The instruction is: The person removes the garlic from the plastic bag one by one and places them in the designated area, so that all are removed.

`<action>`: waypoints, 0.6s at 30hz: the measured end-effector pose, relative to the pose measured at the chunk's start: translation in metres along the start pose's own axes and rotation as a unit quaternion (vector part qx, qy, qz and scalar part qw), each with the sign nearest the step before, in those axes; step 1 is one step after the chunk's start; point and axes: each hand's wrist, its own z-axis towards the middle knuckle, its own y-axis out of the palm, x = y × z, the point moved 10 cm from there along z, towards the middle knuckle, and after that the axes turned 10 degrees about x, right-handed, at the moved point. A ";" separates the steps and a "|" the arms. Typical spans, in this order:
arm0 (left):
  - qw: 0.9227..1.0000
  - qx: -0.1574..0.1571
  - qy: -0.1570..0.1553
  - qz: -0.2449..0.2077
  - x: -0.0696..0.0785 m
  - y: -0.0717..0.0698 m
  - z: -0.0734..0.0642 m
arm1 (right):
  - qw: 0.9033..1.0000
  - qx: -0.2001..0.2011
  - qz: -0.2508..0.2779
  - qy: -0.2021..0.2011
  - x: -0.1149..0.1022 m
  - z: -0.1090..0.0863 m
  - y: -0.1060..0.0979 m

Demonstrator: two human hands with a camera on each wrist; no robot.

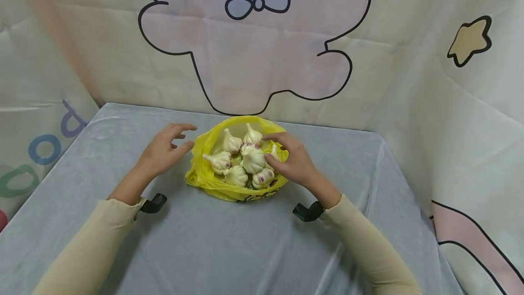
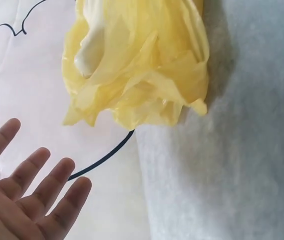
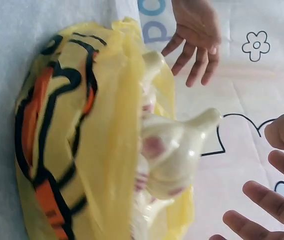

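A yellow plastic bag (image 1: 201,176) stands with its mouth wide, full of several white garlic bulbs (image 1: 253,161) with purple streaks. My left hand (image 1: 161,150) is held off the bag's left side, fingers spread and nothing in them; the left wrist view shows its fingers (image 2: 57,180) apart from the crumpled plastic. Over the right rim hovers my right hand (image 1: 298,160), thumb and fingers parted. In the right wrist view a large bulb (image 3: 174,155) pokes above the rim, with a gap between it and the right fingers (image 3: 266,200).
The bag rests near the back of a table covered in grey cloth (image 1: 229,240). Behind it hangs a pale curtain (image 1: 389,85) with cartoon drawings, and similar printed cloth encloses both sides. A dark wrist mount (image 1: 153,203) sits at each cuff.
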 end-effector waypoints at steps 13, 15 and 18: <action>0.998 -0.015 -0.026 -0.047 -0.021 0.027 -0.001 | 0.999 -0.021 0.017 0.023 0.010 0.001 0.045; 0.998 -0.015 -0.031 -0.050 -0.024 0.030 -0.001 | 1.000 -0.018 0.014 0.020 0.011 0.002 0.047; 0.998 -0.016 -0.034 -0.055 -0.028 0.034 -0.001 | 1.000 -0.017 0.007 0.021 0.012 0.002 0.050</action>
